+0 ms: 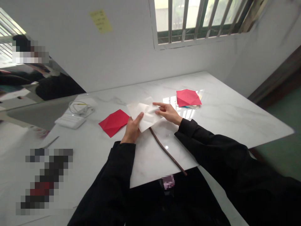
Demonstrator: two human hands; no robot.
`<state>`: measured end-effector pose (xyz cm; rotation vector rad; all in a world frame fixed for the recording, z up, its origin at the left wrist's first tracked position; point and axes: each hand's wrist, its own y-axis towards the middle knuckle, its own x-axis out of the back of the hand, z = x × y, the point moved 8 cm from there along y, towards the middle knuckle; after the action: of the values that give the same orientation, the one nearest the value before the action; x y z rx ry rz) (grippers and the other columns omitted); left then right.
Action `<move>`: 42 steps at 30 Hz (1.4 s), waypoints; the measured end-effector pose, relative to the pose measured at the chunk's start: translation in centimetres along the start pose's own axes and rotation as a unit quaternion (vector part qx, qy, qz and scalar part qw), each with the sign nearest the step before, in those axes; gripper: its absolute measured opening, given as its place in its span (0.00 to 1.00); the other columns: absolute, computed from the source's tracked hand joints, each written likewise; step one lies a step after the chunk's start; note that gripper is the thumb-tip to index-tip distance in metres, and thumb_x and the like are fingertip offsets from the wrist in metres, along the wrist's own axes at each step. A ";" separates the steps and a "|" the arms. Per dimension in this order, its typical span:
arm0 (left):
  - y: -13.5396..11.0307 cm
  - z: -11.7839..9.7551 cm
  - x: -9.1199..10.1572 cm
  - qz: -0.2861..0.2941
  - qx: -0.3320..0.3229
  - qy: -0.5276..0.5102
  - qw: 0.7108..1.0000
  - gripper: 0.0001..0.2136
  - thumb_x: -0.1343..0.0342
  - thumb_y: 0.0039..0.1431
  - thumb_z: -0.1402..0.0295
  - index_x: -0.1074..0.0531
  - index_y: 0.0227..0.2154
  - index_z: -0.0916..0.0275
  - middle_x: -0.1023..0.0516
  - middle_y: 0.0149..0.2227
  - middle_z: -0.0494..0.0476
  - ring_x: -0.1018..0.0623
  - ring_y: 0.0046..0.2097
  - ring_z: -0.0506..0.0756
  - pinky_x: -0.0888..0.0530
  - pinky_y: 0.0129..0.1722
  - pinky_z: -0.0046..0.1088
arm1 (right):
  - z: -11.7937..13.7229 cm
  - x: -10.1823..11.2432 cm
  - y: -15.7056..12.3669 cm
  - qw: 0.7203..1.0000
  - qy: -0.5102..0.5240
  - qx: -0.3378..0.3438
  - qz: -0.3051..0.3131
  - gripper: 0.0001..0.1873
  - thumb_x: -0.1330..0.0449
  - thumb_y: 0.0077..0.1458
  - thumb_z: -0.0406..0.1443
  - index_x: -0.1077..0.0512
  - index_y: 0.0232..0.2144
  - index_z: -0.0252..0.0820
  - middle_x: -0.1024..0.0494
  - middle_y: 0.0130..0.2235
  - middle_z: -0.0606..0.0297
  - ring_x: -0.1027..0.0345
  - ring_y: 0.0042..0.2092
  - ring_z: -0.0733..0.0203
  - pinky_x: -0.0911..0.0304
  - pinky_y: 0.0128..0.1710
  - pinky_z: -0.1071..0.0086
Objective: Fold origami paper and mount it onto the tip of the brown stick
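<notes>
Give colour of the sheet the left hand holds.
The sheet is off-white; best seen in the head view, the only one.

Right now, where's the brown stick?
Head view, lower right of centre: the brown stick slants from the white paper to the near table edge.

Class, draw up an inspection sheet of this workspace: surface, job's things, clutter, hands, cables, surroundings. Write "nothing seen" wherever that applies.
Surface: white table, grey-veined, with bright reflections.
Job's things: creased white paper between the hands; brown stick, its upper end hidden at the paper, its lower end at the table's near edge.
Clutter: red sheet by the left hand; red stack with other papers beneath, far right; white box.
Hands: left hand grips the paper, thumb on top; right hand at its right side, grip unclear.
Cables: white cable, coiled near the box.
Surroundings: wall with yellow note; barred window.
</notes>
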<state>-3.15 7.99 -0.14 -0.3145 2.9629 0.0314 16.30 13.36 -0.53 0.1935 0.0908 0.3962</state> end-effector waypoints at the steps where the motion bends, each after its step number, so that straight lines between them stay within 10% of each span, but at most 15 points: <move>1: -0.5 0.3 -1.1 0.046 0.040 -0.033 0.998 0.21 0.29 0.58 0.61 0.20 0.50 0.65 0.14 0.48 0.66 0.15 0.50 0.65 0.17 0.53 0.41 | 0.0 0.0 -0.1 1.000 -0.003 -0.003 -0.001 0.37 0.29 0.55 0.40 0.26 0.65 0.35 0.17 0.37 0.62 0.24 0.38 0.58 0.27 0.38 0.66; 5: -1.7 0.6 -3.3 0.115 0.137 -0.125 0.976 0.22 0.40 0.68 0.59 0.22 0.58 0.69 0.16 0.55 0.72 0.17 0.60 0.70 0.21 0.63 0.50 | 0.0 0.4 -0.2 0.999 0.016 -0.019 -0.026 0.30 0.29 0.58 0.43 0.22 0.61 0.42 0.14 0.42 0.62 0.21 0.42 0.56 0.22 0.42 0.63; 18: -1.4 -0.8 -1.2 0.067 0.076 -0.203 0.974 0.26 0.47 0.72 0.50 0.24 0.60 0.64 0.18 0.60 0.70 0.23 0.66 0.69 0.26 0.67 0.54 | -0.4 -1.6 -1.1 0.995 -0.095 0.023 0.029 0.33 0.32 0.61 0.50 0.23 0.62 0.39 0.17 0.31 0.67 0.31 0.29 0.64 0.32 0.30 0.71; 24: -1.3 -7.9 5.8 -0.101 -0.098 -0.090 0.986 0.29 0.50 0.72 0.51 0.30 0.67 0.65 0.27 0.69 0.71 0.27 0.70 0.68 0.30 0.71 0.52 | 1.9 -1.5 -1.8 0.985 -0.153 0.080 -0.009 0.30 0.38 0.67 0.53 0.24 0.63 0.45 0.13 0.46 0.58 0.21 0.40 0.58 0.26 0.39 0.66; 26: -2.5 -13.9 9.5 -0.196 -0.301 0.053 0.932 0.31 0.50 0.72 0.52 0.34 0.70 0.64 0.33 0.74 0.66 0.31 0.73 0.65 0.37 0.75 0.48 | 2.3 -0.9 -1.6 0.981 -0.166 0.092 -0.030 0.27 0.41 0.70 0.54 0.23 0.61 0.46 0.13 0.47 0.58 0.21 0.42 0.56 0.26 0.42 0.64; 29: -2.7 -17.7 9.4 -0.153 -0.438 0.405 0.788 0.34 0.45 0.69 0.51 0.37 0.74 0.58 0.50 0.81 0.56 0.51 0.81 0.67 0.57 0.79 0.51 | 2.5 0.1 -1.1 0.976 -0.183 0.105 -0.062 0.26 0.43 0.71 0.54 0.21 0.58 0.47 0.13 0.45 0.59 0.21 0.44 0.54 0.26 0.43 0.62; 31: -1.1 -15.5 9.1 -0.099 -0.402 0.542 0.731 0.34 0.49 0.70 0.50 0.36 0.75 0.57 0.57 0.82 0.54 0.57 0.81 0.71 0.59 0.78 0.57 | 2.6 0.7 -0.8 0.970 -0.201 0.113 -0.076 0.25 0.43 0.71 0.54 0.21 0.58 0.47 0.14 0.45 0.58 0.21 0.45 0.53 0.26 0.43 0.62; 37: 3.2 -1.0 10.9 0.069 -0.060 0.709 0.699 0.42 0.54 0.67 0.37 0.39 0.77 0.56 0.47 0.80 0.66 0.49 0.79 0.79 0.51 0.74 0.68 | 3.7 3.8 -0.2 0.930 -0.314 0.153 -0.110 0.20 0.41 0.71 0.49 0.18 0.53 0.47 0.14 0.49 0.57 0.23 0.49 0.49 0.28 0.53 0.55; 42: 3.3 -0.1 11.9 0.070 -0.060 0.719 0.688 0.42 0.60 0.69 0.36 0.44 0.78 0.56 0.52 0.81 0.63 0.52 0.80 0.78 0.55 0.74 0.67 | 3.6 10.8 -0.2 0.869 -0.436 0.134 -0.190 0.18 0.41 0.70 0.43 0.18 0.53 0.41 0.16 0.56 0.50 0.28 0.62 0.42 0.37 0.67 0.49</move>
<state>-15.35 8.71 -1.96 -0.0946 4.5943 -0.0189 26.77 16.81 2.37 0.6039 -0.7094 -0.1285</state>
